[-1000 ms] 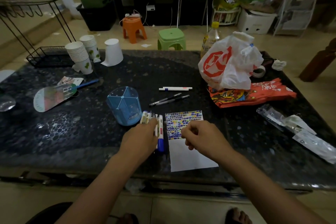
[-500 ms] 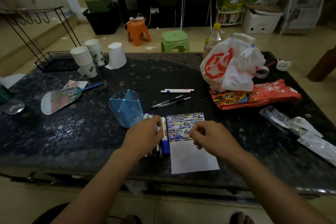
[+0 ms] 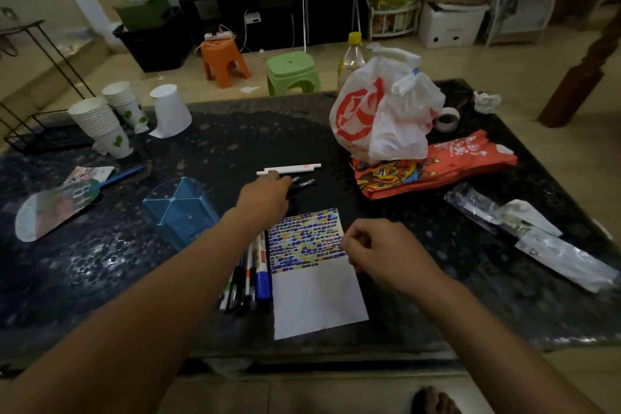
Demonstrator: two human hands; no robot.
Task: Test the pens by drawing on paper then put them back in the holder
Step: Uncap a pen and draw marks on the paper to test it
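Bare forearms, no sleeves, barefoot

On the table (image 3: 100, 279) the paper (image 3: 316, 299) lies near the front edge, with a row of pens (image 3: 250, 279) just left of it and the holder (image 3: 179, 212) further left. Behind the paper lie two pens (image 3: 304, 182), and behind those a marker (image 3: 295, 168). The left hand (image 3: 265, 195) is over the two pens; the right hand (image 3: 379, 252) rests at the paper's right edge. A bag (image 3: 386, 114) sits at the back right, stacked cups (image 3: 104, 124) at the back left.
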